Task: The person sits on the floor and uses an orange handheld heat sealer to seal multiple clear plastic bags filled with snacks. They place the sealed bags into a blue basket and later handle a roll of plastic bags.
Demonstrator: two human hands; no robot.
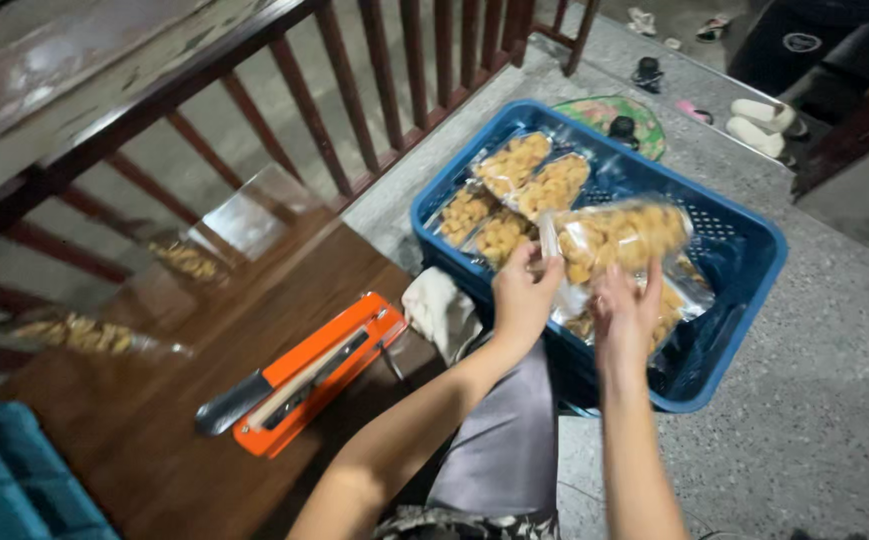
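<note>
Bag: clear bag (619, 238) of golden snacks, held above the blue crate (744, 300), over its near side.
Long axis: runs left to right, tilted slightly up toward the right; its sealed left end points at the left hand.
Left hand: left hand (522, 292) pinches the bag's left end, grip closed on the plastic.
Right hand: right hand (622, 310) under the bag's lower edge, fingers raised and touching it; grip closed loosely on the bag.
Crate: stands on the speckled floor (834, 400), holding four more filled bags (514, 195) lying flat along its far side.
Tabletop: brown tabletop (154, 420) carries an orange sealer (314, 375), well apart from the hands.
Cloth: white cloth (439, 308) between sealer and crate.
</note>
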